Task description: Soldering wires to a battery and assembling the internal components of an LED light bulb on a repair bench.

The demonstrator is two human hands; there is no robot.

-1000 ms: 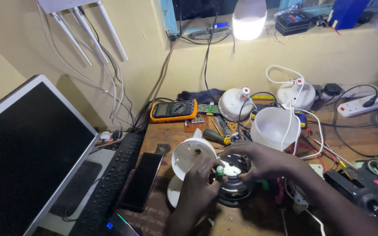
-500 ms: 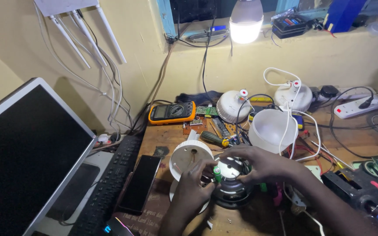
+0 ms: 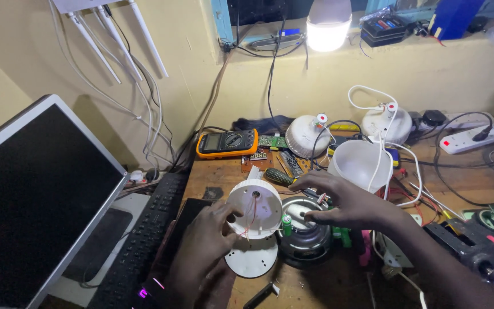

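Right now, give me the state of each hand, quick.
Left hand: fingers curled on the white round lamp housing, holding it.
Right hand: open, fingers spread, fingertips resting on the shiny metal dish; no clear grip.

L hand (image 3: 201, 252) now grips white housing (image 3: 254, 209); hands apart.

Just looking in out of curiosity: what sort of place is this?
Likely a small electronics repair bench. An orange multimeter, loose circuit boards and opened white lamp housings crowd the wooden table.
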